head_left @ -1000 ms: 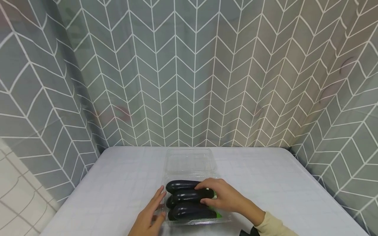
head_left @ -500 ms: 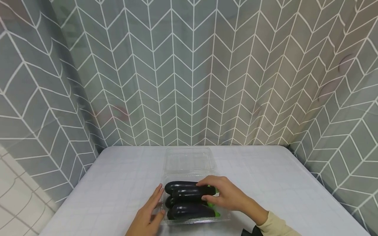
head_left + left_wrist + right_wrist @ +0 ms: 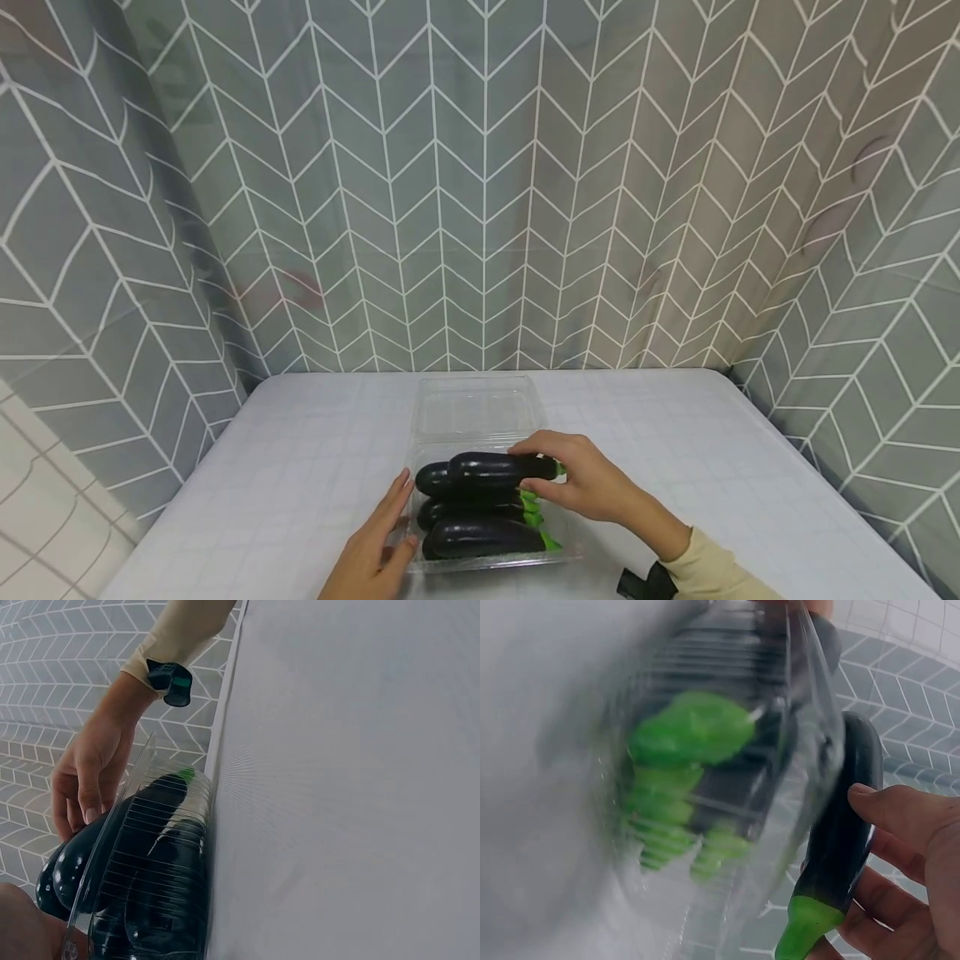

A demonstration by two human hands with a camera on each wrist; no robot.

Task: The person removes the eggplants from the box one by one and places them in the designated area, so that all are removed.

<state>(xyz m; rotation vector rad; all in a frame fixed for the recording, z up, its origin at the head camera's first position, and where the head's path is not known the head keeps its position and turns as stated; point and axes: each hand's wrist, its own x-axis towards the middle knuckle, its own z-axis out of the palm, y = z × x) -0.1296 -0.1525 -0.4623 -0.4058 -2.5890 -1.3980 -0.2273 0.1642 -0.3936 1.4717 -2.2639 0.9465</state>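
My right hand [image 3: 588,477] pinches one glossy dark eggplant [image 3: 487,469] near its green stem end. In the right wrist view this eggplant [image 3: 846,817] shows above the container's rim, the thumb on one side and fingers on the other. Below and beside it, several more eggplants [image 3: 483,537] lie in a clear plastic clamshell container [image 3: 517,563], green caps toward the right. My left hand [image 3: 371,546] rests against the container's left side, fingers extended along it and thumb toward the front corner. Only a blurred part of the left hand [image 3: 26,930] enters the left wrist view.
The container's hinged lid [image 3: 478,408] lies folded back toward the far side of the white table [image 3: 315,450]. A patterned grey curtain [image 3: 480,183] surrounds the table at the back and sides. A black strapped device [image 3: 648,581] sits at the right wrist.
My right hand has lifted the upper eggplant and shifted it away from me, over the rear one, uncovering green caps beneath. The left hand has stayed at the container's side.
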